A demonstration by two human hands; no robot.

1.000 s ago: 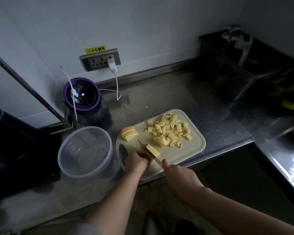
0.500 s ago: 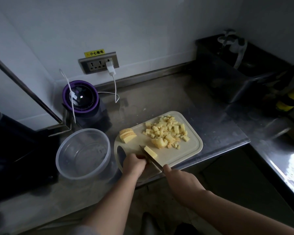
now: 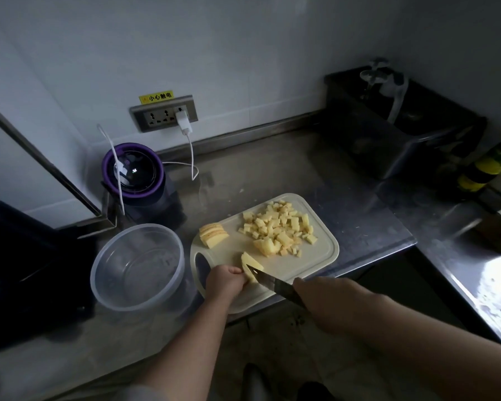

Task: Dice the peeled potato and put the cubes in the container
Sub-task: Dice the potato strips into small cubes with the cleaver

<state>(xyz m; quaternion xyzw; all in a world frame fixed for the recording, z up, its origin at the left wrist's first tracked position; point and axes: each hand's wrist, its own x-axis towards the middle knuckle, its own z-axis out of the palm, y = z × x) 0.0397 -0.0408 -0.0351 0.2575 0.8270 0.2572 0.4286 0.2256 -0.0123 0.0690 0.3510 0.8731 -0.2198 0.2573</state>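
A steel tabletop (image 3: 272,169) runs along a white wall. On the wall sits a grey socket panel (image 3: 164,113) with a yellow warning label (image 3: 156,97) just above it. A white charger plug (image 3: 183,123) fills the right-hand socket. Its white cable (image 3: 192,151) drops to the tabletop and loops toward a purple-rimmed appliance (image 3: 133,170) with a dark domed top. Far right, a dark sink (image 3: 411,157) sits under a tap (image 3: 379,75), with a yellow-and-green bottle (image 3: 488,164) beside it, blurred.
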